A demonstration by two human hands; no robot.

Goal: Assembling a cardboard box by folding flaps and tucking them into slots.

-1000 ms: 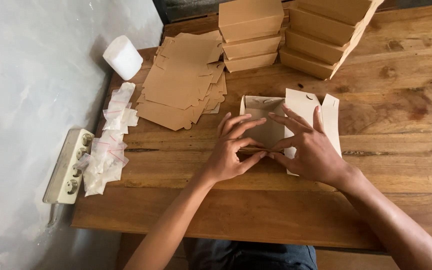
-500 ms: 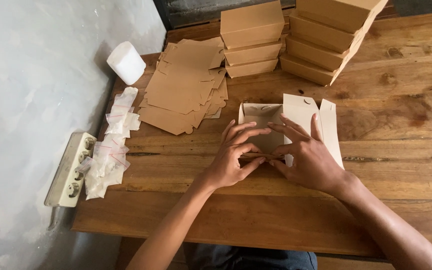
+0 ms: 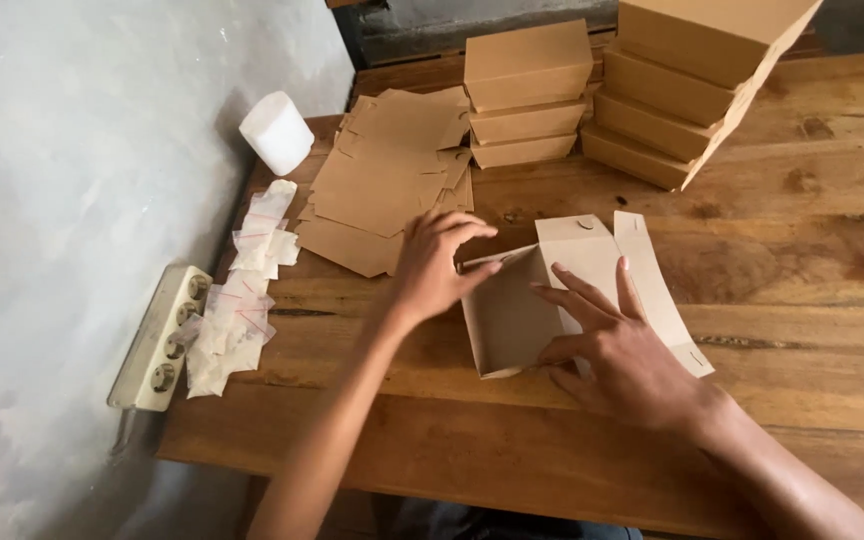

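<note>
A half-folded brown cardboard box [image 3: 512, 315] lies on the wooden table [image 3: 802, 260], its pale lid flap [image 3: 642, 275] spread out to the right. My left hand [image 3: 437, 262] pinches the box's upper left wall, holding that corner up. Fingers of my right hand [image 3: 617, 350] press on the lid flap and the box's right side, thumb near the front edge. A pile of flat unfolded cardboard blanks [image 3: 387, 175] sits just beyond my left hand.
Two stacks of finished brown boxes [image 3: 527, 95] [image 3: 687, 90] stand at the back. A white roll [image 3: 276, 132] and small clear plastic bags [image 3: 242, 290] lie along the table's left edge. A white power strip [image 3: 159, 338] leans by the grey wall.
The box has gone from lying mostly flat under both hands to having its left wall raised. My left hand moved up and left to that corner; the view came closer.
</note>
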